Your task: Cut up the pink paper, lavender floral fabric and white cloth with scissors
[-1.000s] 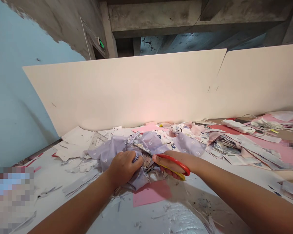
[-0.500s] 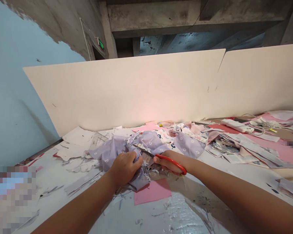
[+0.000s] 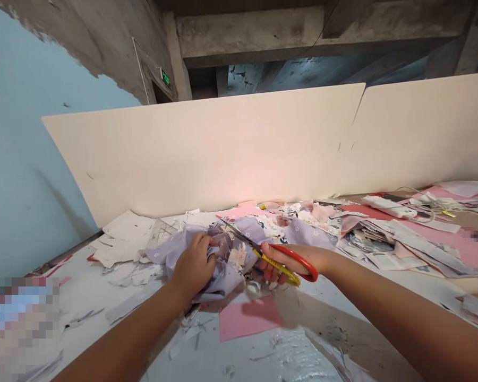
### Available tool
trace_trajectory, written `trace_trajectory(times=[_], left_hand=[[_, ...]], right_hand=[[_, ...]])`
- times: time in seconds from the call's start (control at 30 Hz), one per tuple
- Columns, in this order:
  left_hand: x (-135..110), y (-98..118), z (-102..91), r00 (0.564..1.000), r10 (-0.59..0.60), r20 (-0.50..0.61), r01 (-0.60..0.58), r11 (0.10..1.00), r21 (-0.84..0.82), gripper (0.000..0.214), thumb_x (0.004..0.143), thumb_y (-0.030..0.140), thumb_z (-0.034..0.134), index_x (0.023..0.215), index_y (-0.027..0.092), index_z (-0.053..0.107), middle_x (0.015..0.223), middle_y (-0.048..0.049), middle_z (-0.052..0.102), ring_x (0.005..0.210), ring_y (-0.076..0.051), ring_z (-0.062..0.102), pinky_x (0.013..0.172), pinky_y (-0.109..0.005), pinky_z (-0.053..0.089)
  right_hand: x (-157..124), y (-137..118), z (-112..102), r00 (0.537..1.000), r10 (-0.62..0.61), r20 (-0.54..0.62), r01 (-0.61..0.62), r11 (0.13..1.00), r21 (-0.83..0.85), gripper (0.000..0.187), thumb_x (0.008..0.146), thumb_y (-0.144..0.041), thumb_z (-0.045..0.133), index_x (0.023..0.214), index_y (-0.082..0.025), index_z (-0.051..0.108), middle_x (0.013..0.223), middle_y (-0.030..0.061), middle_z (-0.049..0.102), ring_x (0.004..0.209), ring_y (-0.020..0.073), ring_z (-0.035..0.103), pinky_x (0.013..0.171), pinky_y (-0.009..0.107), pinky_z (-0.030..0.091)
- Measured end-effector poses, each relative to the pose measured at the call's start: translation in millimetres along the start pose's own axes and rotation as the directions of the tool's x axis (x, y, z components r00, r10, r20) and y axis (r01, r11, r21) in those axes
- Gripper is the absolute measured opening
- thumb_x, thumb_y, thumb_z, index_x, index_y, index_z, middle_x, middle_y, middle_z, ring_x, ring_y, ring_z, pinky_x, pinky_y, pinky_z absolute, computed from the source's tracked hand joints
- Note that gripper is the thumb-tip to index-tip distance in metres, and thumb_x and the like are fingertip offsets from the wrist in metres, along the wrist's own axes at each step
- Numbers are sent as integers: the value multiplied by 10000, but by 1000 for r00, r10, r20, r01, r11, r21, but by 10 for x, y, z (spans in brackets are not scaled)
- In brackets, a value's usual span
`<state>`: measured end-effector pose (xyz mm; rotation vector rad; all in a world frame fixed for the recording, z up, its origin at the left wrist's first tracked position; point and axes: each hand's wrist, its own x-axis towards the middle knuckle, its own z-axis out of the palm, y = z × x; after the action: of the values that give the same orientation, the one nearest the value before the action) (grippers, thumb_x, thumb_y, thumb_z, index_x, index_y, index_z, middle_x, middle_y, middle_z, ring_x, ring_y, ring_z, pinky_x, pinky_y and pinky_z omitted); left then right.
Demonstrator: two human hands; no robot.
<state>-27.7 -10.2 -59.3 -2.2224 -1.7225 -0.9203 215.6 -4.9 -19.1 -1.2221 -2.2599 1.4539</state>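
Since that lilac fabric (image 3: 228, 280) looks light and floppy, I'd grab bunched folds, like the loosely curled left hand (image 3: 195, 263) does, right hand (image 3: 281, 259) gripping scissors (image 3: 258, 248).

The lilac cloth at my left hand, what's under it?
Pale tabletop and a pink piece show just in front of the lilac cloth. What lies beneath is covered by the cloth and the left hand on it, so whether the pink piece runs under cannot be seen.
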Motion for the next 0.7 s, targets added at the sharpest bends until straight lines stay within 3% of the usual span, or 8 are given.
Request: trace_trajectory(times=[0.07,0.2,0.3,0.4,0.53,0.63,0.7], left_hand=[[19,35,-17,1000,-15,-22,14,998,-53,204,726,250,474,921,191,479,1004,-58,515,902,-202,525,760,-341,423],[52,106,-52,979,-200,-32,188,957,-220,299,663,398,570,851,189,467,865,-29,554,810,-188,543,691,-317,438],[90,79,-76,959,-283,-18,268,926,-265,190,699,377,519,729,200,458,690,22,544,634,-143,524,574,-265,417],[112,32,-100,956,-292,-21,272,912,-306,118,738,318,460,750,204,489,664,38,552,555,-119,506,532,-243,398],[80,75,-141,975,-173,-142,133,958,-255,127,772,274,424,825,211,521,766,17,583,670,-130,541,614,-247,421],[33,139,-173,973,36,-227,-55,995,-81,119,787,219,402,835,205,510,804,-7,580,758,-142,546,667,-250,422],[8,148,-186,945,221,-242,-205,975,90,138,793,176,383,852,201,505,818,-23,582,765,-145,548,662,-249,420]], right_hand=[[-11,-27,14,1000,12,19,-12,1000,16,706,724,-732,213,856,-111,522,841,125,615,689,164,590,607,267,490],[-41,-83,50,996,40,86,-38,999,-27,754,689,-766,164,844,-123,528,832,113,618,652,157,592,567,253,484],[-96,-123,22,997,39,62,-31,991,-129,767,690,-768,148,847,-123,532,804,114,622,631,155,586,540,247,467],[-172,-168,-24,998,58,25,-50,963,-265,706,715,-748,188,852,-149,536,794,93,626,603,152,579,527,248,449],[-240,-242,8,999,35,-20,-40,923,-382,666,726,-738,177,802,-167,513,736,70,602,589,156,570,503,236,423],[-244,-285,80,998,24,-60,-44,935,-351,678,714,-749,177,805,-162,503,666,52,546,529,146,549,466,232,413],[-242,-305,112,994,89,-68,-105,954,-280,698,700,-761,173,823,-157,502,629,30,510,456,124,523,464,247,427]])
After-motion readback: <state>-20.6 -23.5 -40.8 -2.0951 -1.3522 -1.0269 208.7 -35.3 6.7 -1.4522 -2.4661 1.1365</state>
